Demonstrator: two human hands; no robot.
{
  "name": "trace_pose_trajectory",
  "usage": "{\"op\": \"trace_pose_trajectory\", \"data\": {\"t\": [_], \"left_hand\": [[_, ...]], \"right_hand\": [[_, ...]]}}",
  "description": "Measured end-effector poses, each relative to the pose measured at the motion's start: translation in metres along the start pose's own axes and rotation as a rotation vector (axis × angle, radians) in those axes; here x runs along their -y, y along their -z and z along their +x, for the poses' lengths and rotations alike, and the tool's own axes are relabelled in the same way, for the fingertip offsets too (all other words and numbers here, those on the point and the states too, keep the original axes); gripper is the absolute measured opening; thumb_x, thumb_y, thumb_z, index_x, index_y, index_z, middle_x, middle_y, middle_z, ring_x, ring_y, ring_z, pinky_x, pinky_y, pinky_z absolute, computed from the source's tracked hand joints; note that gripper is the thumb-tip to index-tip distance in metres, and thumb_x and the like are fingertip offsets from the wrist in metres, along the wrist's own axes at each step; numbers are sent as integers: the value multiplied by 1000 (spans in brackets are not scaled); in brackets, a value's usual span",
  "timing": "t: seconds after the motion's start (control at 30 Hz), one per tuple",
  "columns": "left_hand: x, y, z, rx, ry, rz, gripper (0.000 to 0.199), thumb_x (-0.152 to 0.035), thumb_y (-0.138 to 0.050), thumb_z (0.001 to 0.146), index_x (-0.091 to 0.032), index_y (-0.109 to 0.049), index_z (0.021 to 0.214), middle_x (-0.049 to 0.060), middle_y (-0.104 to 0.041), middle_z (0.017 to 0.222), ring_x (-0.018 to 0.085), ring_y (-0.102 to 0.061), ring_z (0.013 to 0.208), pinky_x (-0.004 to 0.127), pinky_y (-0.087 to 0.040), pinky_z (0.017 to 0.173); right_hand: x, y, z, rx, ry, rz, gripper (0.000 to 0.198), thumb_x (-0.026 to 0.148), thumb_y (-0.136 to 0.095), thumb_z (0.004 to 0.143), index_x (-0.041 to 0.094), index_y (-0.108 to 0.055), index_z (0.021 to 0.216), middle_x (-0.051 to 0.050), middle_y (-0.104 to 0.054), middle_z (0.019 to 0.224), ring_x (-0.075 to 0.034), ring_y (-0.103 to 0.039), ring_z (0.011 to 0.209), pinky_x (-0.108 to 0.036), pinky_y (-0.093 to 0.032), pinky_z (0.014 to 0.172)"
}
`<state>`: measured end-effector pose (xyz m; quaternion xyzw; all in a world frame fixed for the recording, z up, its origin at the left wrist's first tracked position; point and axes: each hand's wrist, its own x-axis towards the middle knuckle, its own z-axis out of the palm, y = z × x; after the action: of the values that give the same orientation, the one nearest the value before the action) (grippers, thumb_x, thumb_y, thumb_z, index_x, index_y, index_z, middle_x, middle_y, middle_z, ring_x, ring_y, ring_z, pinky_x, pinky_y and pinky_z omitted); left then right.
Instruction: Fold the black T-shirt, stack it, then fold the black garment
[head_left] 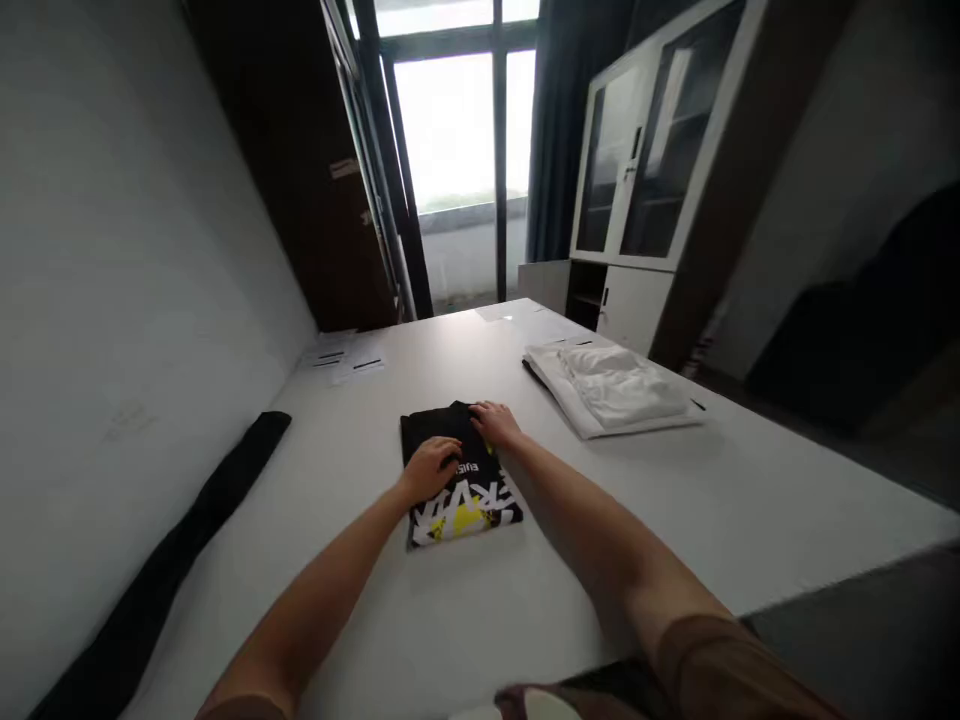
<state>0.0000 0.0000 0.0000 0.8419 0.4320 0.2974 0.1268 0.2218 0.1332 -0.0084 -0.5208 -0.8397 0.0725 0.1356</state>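
A black T-shirt [465,500] with white lettering and a yellow patch lies folded into a flat rectangle on the white table [345,600]. My left hand [431,468] rests on the shirt's left-middle part, with a gap between thumb and fingers. At the shirt's far right edge is my right hand [495,424], its fingers stretched over the black cloth near the collar. Neither hand visibly grips a fold. The hands cover parts of the shirt and its print.
Folded white cloth [622,385] is stacked on the table's right. A long black cloth [187,540] runs along the left wall. Papers [349,358] lie at the far left corner, more sheets [536,322] at the far end. A white cabinet [637,300] stands beyond the right edge.
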Motion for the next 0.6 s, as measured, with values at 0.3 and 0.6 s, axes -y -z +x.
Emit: {"op": "trace_pose_trajectory", "data": {"t": [0.3,0.6], "left_hand": [[-1,2,-2,-17,12,7,21,-16,-66,96,-24,-78,112,11,-79,139,30,-71,135,57,-52,125],[-1,2,-2,-18,16,13,20,-16,-67,97,-24,-77,112,10,-78,141,31,-70,137,56,-51,126]], "right_hand": [[2,5,-3,-1,-3,26,46,38,-56,114,29,-67,157,-9,-62,167,-30,-53,158,-50,-35,133],[2,6,-3,2,-4,45,46,38,-57,113,28,-68,157,-10,-62,167,-30,-52,158,-50,-34,133]]}}
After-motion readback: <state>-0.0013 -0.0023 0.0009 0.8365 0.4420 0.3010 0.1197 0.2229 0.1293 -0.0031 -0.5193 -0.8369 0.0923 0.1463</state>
